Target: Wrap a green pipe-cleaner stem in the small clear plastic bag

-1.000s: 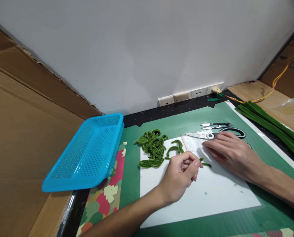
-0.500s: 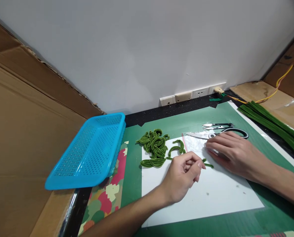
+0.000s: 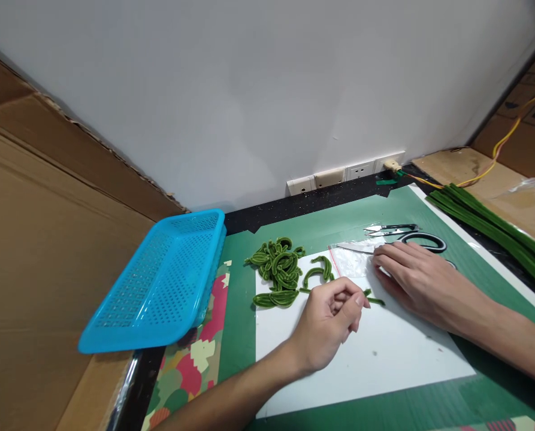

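My left hand (image 3: pixel 332 323) is above the white sheet (image 3: pixel 361 377), its fingers curled and thumb pressed to the fingertips; anything in the pinch is too hidden to make out. Short green pipe cleaner pieces (image 3: pixel 375 301) show just beyond its fingertips. With palm down and fingers stretched out, my right hand (image 3: pixel 417 281) lies over the middle of the scissors (image 3: pixel 422 241), beside a clear zip bag (image 3: pixel 350 262). Bent green pipe cleaner pieces (image 3: pixel 320 269) lie behind my left hand. A pile of looped green pipe cleaner shapes (image 3: pixel 280 263) is to their left.
A blue perforated basket (image 3: pixel 159 278) stands at the left, by a cardboard wall (image 3: pixel 47 209). Thread snips (image 3: pixel 393 228) lie behind the scissors. Long green pipe cleaners (image 3: pixel 496 233) stretch along the right side. Wall sockets (image 3: pixel 330 178) and a cord are at the back.
The view has shifted slightly. My left hand keeps its pose. Part of the scissors' second handle now shows behind my right hand, which stays over the scissors.
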Demonstrator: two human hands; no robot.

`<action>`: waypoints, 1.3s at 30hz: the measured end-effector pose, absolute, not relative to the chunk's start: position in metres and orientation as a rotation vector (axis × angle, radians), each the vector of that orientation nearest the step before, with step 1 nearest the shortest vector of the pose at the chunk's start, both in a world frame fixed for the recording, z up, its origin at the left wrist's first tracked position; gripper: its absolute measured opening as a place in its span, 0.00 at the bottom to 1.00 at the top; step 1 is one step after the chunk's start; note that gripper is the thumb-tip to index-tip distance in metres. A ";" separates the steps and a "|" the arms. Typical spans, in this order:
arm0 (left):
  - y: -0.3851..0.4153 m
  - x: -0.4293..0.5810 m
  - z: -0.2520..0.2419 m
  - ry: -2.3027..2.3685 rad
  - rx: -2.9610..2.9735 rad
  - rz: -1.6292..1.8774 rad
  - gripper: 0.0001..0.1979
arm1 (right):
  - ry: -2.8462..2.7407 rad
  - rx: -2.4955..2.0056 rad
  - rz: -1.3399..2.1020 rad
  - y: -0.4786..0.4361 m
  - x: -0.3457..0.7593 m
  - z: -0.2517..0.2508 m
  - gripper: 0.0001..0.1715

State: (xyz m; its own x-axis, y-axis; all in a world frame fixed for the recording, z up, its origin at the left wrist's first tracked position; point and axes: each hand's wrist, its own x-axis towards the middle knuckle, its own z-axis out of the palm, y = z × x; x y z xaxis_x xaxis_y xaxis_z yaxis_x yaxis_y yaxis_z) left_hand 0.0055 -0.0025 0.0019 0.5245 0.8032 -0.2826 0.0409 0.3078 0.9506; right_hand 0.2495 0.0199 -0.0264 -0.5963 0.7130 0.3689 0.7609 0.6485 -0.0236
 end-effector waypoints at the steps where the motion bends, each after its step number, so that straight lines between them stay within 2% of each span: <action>1: -0.002 0.005 0.002 0.901 1.161 0.605 0.20 | -2.524 -1.173 -0.201 0.020 0.250 -0.027 0.12; 4: -0.002 0.006 0.003 0.899 1.162 0.601 0.20 | -2.547 -1.171 -0.256 0.021 0.252 -0.027 0.09; 9: -0.002 0.006 0.003 0.896 1.167 0.596 0.20 | -2.550 -1.169 -0.226 0.022 0.253 -0.032 0.10; 16: -0.003 0.004 0.000 0.906 1.166 0.574 0.21 | -2.276 -1.214 0.303 0.021 0.254 -0.031 0.06; 19: -0.003 0.004 -0.001 0.907 1.170 0.569 0.20 | -2.118 -1.195 0.549 0.020 0.254 -0.024 0.07; 28: -0.003 0.004 0.000 0.918 1.185 0.572 0.21 | -1.827 -1.021 1.005 0.012 0.252 -0.008 0.10; 39: -0.005 0.004 -0.004 0.872 1.164 0.564 0.18 | -1.884 -0.931 1.189 0.000 0.233 -0.001 0.11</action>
State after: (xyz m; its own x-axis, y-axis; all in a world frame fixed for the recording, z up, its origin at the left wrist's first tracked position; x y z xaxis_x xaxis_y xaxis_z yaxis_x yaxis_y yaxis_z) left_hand 0.0037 -0.0049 -0.0042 0.5613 0.7743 -0.2924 0.0510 0.3202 0.9460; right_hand 0.2328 -0.0002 -0.0012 -0.4874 0.8530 0.1867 0.1986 0.3165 -0.9276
